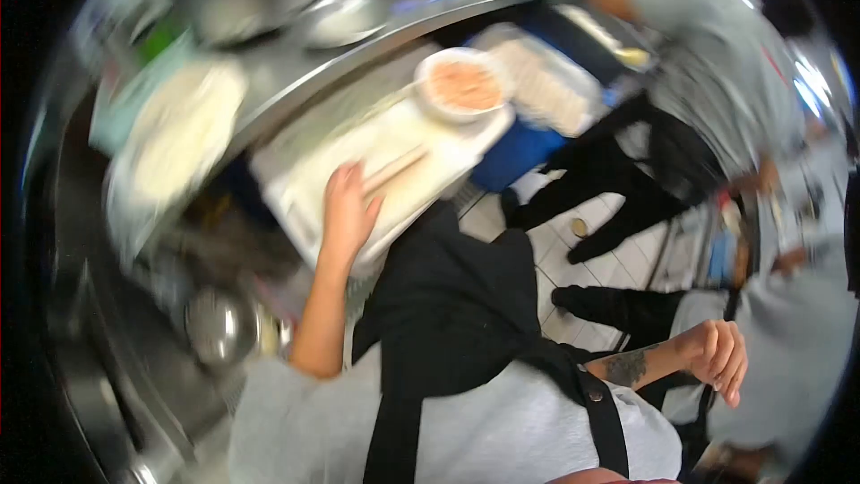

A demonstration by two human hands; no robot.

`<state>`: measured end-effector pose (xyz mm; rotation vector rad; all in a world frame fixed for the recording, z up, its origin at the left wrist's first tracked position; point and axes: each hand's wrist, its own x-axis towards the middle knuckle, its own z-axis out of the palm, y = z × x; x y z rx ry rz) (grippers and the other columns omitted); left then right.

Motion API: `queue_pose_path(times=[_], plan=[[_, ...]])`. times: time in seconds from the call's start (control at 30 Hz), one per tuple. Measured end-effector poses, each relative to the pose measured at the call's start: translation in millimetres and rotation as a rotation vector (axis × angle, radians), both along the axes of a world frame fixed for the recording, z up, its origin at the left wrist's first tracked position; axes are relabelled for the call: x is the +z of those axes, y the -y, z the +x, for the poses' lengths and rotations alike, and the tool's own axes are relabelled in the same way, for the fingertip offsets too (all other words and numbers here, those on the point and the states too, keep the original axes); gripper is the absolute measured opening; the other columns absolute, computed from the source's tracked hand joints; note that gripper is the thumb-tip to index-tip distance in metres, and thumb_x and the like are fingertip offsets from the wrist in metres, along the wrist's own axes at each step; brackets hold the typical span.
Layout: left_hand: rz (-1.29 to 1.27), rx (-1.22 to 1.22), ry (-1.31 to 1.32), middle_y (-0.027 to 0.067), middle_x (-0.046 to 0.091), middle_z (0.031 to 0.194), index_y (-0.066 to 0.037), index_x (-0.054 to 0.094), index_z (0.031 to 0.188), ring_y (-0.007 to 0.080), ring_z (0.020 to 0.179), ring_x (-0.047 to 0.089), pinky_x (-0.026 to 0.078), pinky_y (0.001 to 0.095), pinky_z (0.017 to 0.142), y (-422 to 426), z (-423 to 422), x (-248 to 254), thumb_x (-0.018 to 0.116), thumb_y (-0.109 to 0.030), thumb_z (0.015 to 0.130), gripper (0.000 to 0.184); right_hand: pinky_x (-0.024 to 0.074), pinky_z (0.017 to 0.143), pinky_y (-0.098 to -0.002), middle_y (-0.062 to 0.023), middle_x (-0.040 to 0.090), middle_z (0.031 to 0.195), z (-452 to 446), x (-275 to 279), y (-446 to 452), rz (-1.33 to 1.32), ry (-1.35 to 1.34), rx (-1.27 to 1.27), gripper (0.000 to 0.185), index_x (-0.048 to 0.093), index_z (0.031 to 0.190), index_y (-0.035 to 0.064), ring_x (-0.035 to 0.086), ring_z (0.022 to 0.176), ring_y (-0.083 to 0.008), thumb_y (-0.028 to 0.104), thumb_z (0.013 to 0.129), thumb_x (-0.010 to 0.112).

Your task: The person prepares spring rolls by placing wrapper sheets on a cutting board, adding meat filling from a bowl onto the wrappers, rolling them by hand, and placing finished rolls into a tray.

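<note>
My left hand point(349, 202) is over a white, flour-dusted board, its fingers closed around the near end of a thin wooden rolling pin point(397, 169). The pin points away to the upper right, across the board point(322, 175). At the board's far right end stands a white bowl point(433, 106) of orange-pink, minced-looking filling point(464, 84). Out to my right side, away from the board, hangs my right hand point(715, 357). Its fingers are curled together and nothing shows in them.
A plastic-wrapped tray of something pale point(184, 130) sits at left, near a metal bowl point(219, 327). A steel counter edge point(358, 52) runs behind the board. Beyond are a tub of pale pieces point(542, 81) and a blue crate point(515, 154). Two people point(708, 63) stand to the right.
</note>
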<state>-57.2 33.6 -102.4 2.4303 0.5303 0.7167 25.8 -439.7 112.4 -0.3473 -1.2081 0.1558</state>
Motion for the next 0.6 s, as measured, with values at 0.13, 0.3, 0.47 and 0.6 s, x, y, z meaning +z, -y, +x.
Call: queue_pose_path(times=[0.13,0.3,0.47,0.6], plan=[[0.024,0.19,0.025,0.021,0.057,0.121,0.006,0.058,0.123,0.0378,0.116,0.054,0.044,0.0423,0.101,-3,-60,20,0.075,-0.008,0.077,0.051,0.0371,0.059,-0.0236,0.0052,0.068,0.07,50,-24,-56,-0.142,-0.122,0.086,0.019,0.077,0.075,0.0188,0.057,0.06,-0.0049,0.034,0.071,0.088],[0.012,0.342,0.018,0.017,0.059,0.117,0.003,0.062,0.116,0.0363,0.109,0.056,0.047,0.0403,0.093,-7,-122,-1,0.074,-0.005,0.077,0.041,0.0343,0.059,-0.0237,0.006,0.067,0.069,69,-44,-121,-0.092,-0.228,0.397,0.016,0.076,0.071,0.0193,0.055,0.059,-0.0042,0.031,0.072,0.088],[-0.032,0.273,0.026,0.0191,0.058,0.12,0.001,0.063,0.116,0.0391,0.113,0.055,0.043,0.0445,0.099,12,-109,1,0.072,-0.007,0.081,0.038,0.0345,0.063,-0.0279,0.0056,0.062,0.073,70,-63,-120,-0.23,-0.274,0.297,0.029,0.071,0.073,0.0185,0.05,0.065,-0.0081,0.044,0.076,0.084],[-0.08,0.05,0.137,0.0178,0.057,0.121,0.002,0.062,0.12,0.0361,0.113,0.056,0.044,0.0434,0.098,10,-53,11,0.07,-0.003,0.083,0.038,0.0318,0.07,-0.028,0.0047,0.052,0.077,59,-55,-77,-0.16,-0.159,0.12,0.051,0.065,0.086,0.0173,0.044,0.074,-0.0106,0.068,0.082,0.067]])
